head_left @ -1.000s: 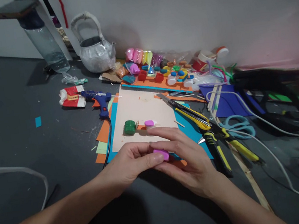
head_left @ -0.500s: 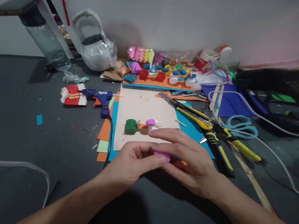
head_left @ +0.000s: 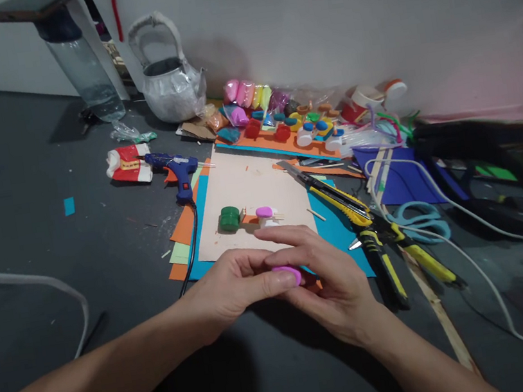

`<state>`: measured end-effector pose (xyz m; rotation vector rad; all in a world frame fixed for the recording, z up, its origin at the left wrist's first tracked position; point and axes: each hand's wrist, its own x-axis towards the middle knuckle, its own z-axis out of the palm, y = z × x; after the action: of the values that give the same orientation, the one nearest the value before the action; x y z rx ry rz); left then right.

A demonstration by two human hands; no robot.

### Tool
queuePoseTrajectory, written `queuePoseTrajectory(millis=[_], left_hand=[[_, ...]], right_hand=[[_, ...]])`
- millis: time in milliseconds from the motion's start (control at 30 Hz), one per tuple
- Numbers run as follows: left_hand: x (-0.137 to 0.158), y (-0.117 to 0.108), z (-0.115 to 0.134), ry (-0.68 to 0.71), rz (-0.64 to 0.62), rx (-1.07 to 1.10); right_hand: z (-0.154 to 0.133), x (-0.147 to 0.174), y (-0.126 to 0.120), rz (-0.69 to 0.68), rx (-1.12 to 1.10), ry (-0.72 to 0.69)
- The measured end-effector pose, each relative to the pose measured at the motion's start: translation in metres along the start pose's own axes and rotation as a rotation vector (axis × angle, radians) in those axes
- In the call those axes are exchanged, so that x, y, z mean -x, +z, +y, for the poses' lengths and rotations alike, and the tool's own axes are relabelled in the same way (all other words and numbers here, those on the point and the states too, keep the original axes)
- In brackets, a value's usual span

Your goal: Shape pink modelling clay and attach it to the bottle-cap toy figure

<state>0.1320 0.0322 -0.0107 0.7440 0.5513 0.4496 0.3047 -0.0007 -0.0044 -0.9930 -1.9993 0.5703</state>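
near the pale paper (head_left: 253,174) | left hand (head_left: 228,285) pinches pink piece (head_left: 293,274), partly hidden | right hand (head_left: 329,277) curled beside, grip unclear

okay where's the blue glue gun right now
In the head view, the blue glue gun lies left of centre, its front end by the red-and-white packet, nearer you than the kettle.

The small oval pink clay-like piece (head_left: 297,275) looks smooth and matt. The rounded silver metal kettle (head_left: 173,95) has an uneven, dull sheen, the pistol-shaped blue plastic glue gun (head_left: 183,170) looks faintly glossy, the rectangular peach paper sheet (head_left: 240,183) matt.
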Motion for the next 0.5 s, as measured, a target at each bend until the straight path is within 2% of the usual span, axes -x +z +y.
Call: queuePoseTrajectory(millis=[200,500], left_hand=[[0.0005,0.0025,-0.0012,0.003,-0.010,0.049],[0.0010,0.0004,-0.0021,0.017,-0.090,0.095]], right_hand=[[0.0012,0.0010,0.0021,-0.005,-0.010,-0.004],[0.0023,0.0009,0.0017,-0.045,0.008,-0.036]])
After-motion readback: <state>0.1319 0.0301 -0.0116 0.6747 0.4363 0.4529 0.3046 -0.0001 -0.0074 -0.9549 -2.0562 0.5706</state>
